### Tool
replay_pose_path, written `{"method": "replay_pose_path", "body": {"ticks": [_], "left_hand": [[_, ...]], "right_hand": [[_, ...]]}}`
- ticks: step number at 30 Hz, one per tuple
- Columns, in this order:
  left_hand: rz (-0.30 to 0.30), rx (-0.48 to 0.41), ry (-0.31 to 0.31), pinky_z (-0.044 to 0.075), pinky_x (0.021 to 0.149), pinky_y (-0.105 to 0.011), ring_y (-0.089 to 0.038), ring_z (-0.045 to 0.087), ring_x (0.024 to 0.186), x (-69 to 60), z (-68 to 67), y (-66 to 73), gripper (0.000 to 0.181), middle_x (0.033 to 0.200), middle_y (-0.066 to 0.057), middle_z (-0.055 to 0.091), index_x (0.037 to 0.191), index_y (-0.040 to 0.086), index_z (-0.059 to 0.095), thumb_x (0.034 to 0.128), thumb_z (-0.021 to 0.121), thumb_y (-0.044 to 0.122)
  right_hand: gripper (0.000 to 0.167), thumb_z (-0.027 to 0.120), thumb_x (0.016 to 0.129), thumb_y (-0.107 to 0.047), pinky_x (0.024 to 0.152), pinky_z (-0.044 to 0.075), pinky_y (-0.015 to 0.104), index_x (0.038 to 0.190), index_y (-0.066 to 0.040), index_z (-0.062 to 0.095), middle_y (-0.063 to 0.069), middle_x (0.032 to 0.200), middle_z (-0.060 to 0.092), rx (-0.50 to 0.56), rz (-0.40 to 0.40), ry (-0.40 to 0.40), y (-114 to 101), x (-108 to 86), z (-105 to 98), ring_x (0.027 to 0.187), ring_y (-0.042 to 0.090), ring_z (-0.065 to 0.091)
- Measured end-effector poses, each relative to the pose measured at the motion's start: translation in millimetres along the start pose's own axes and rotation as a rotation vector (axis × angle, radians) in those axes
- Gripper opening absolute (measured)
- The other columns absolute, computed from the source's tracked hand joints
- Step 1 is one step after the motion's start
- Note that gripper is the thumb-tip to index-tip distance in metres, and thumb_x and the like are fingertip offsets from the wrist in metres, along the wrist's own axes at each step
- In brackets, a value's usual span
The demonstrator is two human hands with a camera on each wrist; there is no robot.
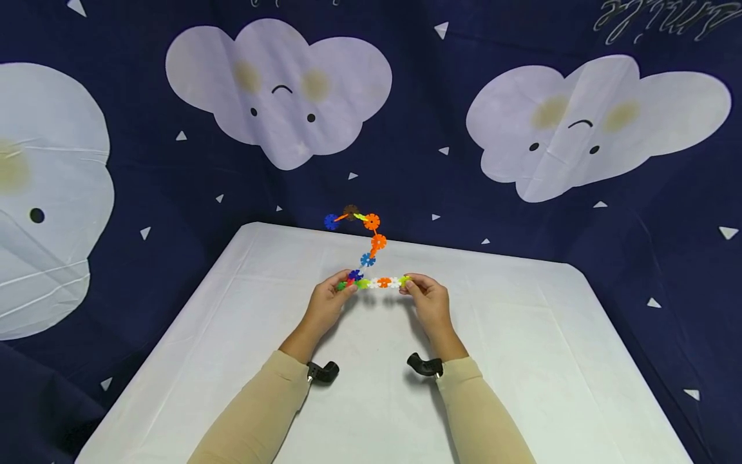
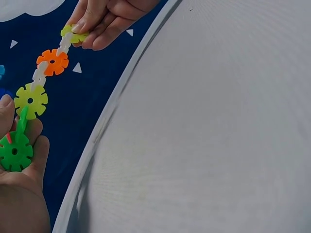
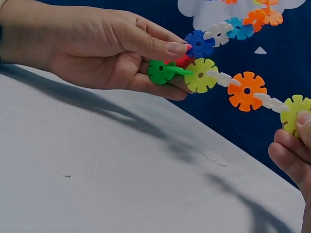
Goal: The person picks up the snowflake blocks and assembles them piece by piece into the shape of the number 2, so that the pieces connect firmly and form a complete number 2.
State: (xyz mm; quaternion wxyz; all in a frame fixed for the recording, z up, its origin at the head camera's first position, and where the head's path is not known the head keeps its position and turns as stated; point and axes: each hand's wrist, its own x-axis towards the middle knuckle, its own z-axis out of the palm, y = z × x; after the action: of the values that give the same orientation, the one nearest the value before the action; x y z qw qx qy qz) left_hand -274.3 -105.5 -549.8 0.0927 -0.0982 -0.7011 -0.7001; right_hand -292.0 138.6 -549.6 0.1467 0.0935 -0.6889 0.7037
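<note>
A chain of notched plastic snowflake discs (image 1: 384, 282) is held between the two hands, above the table. Near its bend, the left hand (image 1: 326, 305) pinches it where dark blue, red and green discs meet; the left fingers partly hide the red one (image 3: 184, 61). The right hand (image 1: 430, 303) pinches the yellow-green disc (image 2: 73, 34) at the other end. Between the hands run white, orange (image 3: 247, 91) and yellow-green discs. From the left hand, a second stretch curves up and away through light blue (image 1: 368, 260), orange and brown discs to a blue disc (image 1: 331, 222).
A white-covered table (image 1: 522, 361) lies beneath the hands. Behind it hangs a dark blue cloth (image 1: 417, 187) printed with pale clouds and small triangles. Black wrist mounts (image 1: 426, 365) stick out inward from both beige sleeves (image 1: 255, 412).
</note>
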Motion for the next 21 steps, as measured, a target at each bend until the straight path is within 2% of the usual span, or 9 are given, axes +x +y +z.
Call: {"method": "replay_pose_path", "body": {"ticks": [5, 10, 16, 21], "left_hand": [[-0.010, 0.020, 0.005, 0.048, 0.065, -0.018, -0.009, 0.053, 0.074, -0.6, 0.5, -0.4, 0.037, 0.122, -0.018, 0.071, 0.135, -0.008, 0.065, 0.0999, 0.073, 0.003], [-0.002, 0.028, 0.003, 0.048, 0.066, -0.018, -0.010, 0.054, 0.077, -0.9, 0.8, -0.5, 0.037, 0.123, -0.018, 0.071, 0.134, -0.007, 0.065, 0.0997, 0.074, 0.004], [-0.009, 0.046, -0.012, 0.047, 0.063, -0.019, -0.010, 0.053, 0.074, -0.9, 2.1, -1.2, 0.041, 0.126, -0.019, 0.070, 0.137, -0.008, 0.063, 0.0994, 0.074, 0.004], [-0.012, 0.026, -0.004, 0.047, 0.062, -0.019, -0.010, 0.053, 0.073, -1.1, 3.1, -1.3, 0.040, 0.123, -0.018, 0.071, 0.137, -0.008, 0.064, 0.0990, 0.074, 0.002]], "right_hand": [[0.015, 0.066, 0.099, 0.011, 0.082, 0.061, 0.047, 0.113, 0.016, 0.072, 0.027, 0.099, 0.072, 0.027, 0.000, -0.005, 0.2, -0.7, 0.4, 0.081, 0.025, 0.074], [0.013, 0.068, 0.099, 0.010, 0.079, 0.062, 0.037, 0.110, 0.013, 0.073, 0.023, 0.097, 0.074, 0.009, -0.008, 0.009, -1.4, -2.1, 1.5, 0.080, 0.019, 0.074], [0.012, 0.069, 0.098, 0.009, 0.079, 0.062, 0.042, 0.109, 0.012, 0.074, 0.021, 0.095, 0.074, -0.018, -0.048, 0.025, -3.3, -3.4, 2.9, 0.079, 0.017, 0.073], [0.012, 0.068, 0.098, 0.010, 0.080, 0.062, 0.043, 0.109, 0.011, 0.074, 0.021, 0.095, 0.074, -0.023, -0.035, 0.015, -2.4, -3.7, 1.0, 0.079, 0.018, 0.073]]}}
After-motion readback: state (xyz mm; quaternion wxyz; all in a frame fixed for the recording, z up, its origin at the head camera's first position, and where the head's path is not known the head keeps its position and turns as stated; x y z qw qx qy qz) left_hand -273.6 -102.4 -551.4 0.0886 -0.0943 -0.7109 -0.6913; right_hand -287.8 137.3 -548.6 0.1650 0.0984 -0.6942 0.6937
